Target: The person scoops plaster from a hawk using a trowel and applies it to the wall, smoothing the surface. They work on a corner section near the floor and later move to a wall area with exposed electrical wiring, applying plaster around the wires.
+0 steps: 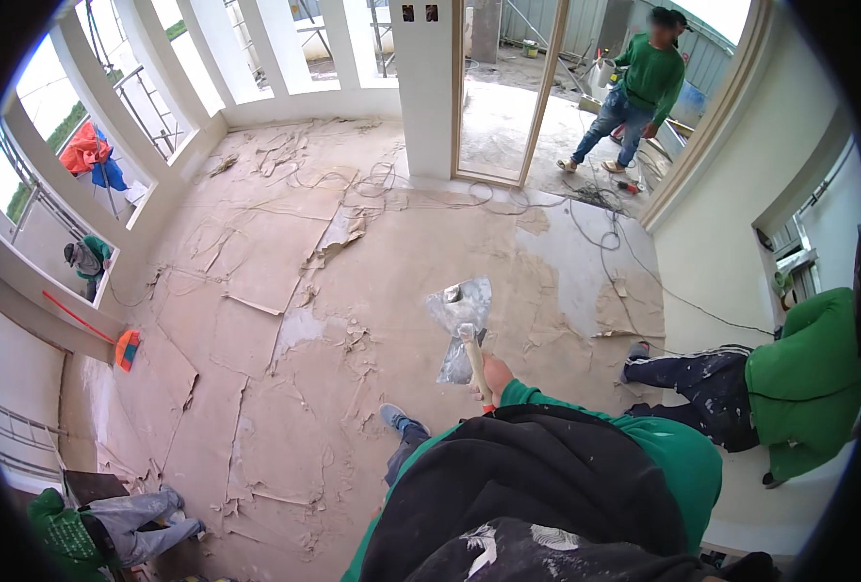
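My right hand (495, 375) reaches out from a green sleeve over the paper-covered floor. Its fingers are wrapped round the pale handle of a putty knife (476, 361), which has a red end. Beyond the hand is a wide, thin metal blade (471, 303) smeared with grey-white, with a small lump of filler (453, 293) on it. A second flared metal piece (454, 365) shows beside the handle; whether it belongs to the same tool, I cannot tell. My left hand is out of sight; only part of a green sleeve shows at that side.
Torn brown paper (256, 281) with lifted edges covers the floor. Loose cables (600, 233) trail by the doorway (493, 179). An orange-and-blue broom (128, 349) leans at left. Co-workers in green are at the doorway (651, 73), right wall (804, 373), lower left (71, 533) and window (91, 262).
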The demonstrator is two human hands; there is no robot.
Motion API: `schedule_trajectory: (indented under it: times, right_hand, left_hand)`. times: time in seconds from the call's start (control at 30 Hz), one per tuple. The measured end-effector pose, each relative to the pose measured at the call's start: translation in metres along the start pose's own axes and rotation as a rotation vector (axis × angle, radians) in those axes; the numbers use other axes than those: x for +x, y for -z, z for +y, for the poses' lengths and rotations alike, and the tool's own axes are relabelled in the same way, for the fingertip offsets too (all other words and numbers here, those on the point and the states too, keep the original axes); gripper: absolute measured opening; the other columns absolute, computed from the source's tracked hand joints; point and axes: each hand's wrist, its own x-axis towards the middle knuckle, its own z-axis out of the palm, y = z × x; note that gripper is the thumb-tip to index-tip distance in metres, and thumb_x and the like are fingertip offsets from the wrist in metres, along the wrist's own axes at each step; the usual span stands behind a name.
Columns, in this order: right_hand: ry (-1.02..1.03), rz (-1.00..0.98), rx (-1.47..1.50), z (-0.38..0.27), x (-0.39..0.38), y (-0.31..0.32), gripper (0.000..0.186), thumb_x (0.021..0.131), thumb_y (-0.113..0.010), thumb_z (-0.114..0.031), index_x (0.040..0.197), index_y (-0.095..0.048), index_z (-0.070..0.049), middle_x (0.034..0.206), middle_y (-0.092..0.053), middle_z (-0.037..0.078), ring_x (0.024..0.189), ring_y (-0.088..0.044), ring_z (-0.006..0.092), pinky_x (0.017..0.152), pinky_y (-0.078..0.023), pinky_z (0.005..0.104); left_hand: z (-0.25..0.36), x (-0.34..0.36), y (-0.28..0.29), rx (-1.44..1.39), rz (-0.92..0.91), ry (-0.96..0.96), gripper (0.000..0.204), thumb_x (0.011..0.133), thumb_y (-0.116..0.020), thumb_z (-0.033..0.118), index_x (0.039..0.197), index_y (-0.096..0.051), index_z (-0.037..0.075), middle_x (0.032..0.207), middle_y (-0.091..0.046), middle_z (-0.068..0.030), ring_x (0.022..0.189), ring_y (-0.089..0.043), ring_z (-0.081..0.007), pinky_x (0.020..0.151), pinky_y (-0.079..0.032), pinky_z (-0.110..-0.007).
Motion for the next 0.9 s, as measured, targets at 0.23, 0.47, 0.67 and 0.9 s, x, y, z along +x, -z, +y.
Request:
schedule_trajectory:
  times: [0.23, 0.47, 0.67, 0.9]
  right_hand:
    - [0.105, 0.049, 0.036, -0.059, 0.058, -0.102, 0.032, 0.098, -0.042, -0.046, 0.093, -0.047, -0.015, 0.063, -0.047, 0.006, 0.044, -0.049, 0.0186, 0.036, -0.036, 0.0333]
    - [0.209, 0.065, -0.019, -0.1, 0.102, -0.175, 0.032, 0.1, -0.04, -0.043, 0.098, -0.047, -0.013, 0.063, -0.048, 0.005, 0.042, -0.048, 0.0165, 0.035, -0.037, 0.0316]
    - [0.303, 0.091, -0.048, -0.131, 0.162, -0.202, 0.029, 0.1, -0.046, -0.037, 0.098, -0.05, -0.008, 0.063, -0.048, 0.003, 0.04, -0.047, 0.0152, 0.034, -0.039, 0.0326]
    - [0.462, -0.031, -0.116, -0.229, 0.275, -0.26, 0.033, 0.102, -0.044, -0.036, 0.11, -0.054, -0.006, 0.077, -0.057, 0.003, 0.056, -0.053, 0.0088, 0.047, -0.045, 0.028]
  left_hand:
    - [0.172, 0.122, 0.066, -0.038, -0.092, -0.19, 0.037, 0.091, -0.06, 0.035, 0.111, -0.056, 0.003, 0.094, -0.065, -0.0109, 0.078, -0.067, -0.0255, 0.053, -0.052, -0.038]
    - [0.361, 0.135, 0.051, -0.022, -0.058, -0.347, 0.03, 0.092, -0.06, 0.028, 0.108, -0.059, 0.002, 0.091, -0.067, -0.009, 0.076, -0.066, -0.017, 0.057, -0.053, -0.031]
    - [0.552, 0.031, -0.047, 0.202, -0.423, -0.845, 0.029, 0.089, -0.068, 0.023, 0.105, -0.066, -0.001, 0.093, -0.069, -0.0071, 0.073, -0.061, -0.0123, 0.065, -0.05, -0.026]
    - [0.733, 0.016, -0.153, 0.393, -0.258, -1.207, 0.035, 0.085, -0.072, 0.022, 0.109, -0.063, -0.002, 0.086, -0.066, -0.0094, 0.066, -0.056, -0.0155, 0.063, -0.047, -0.03]
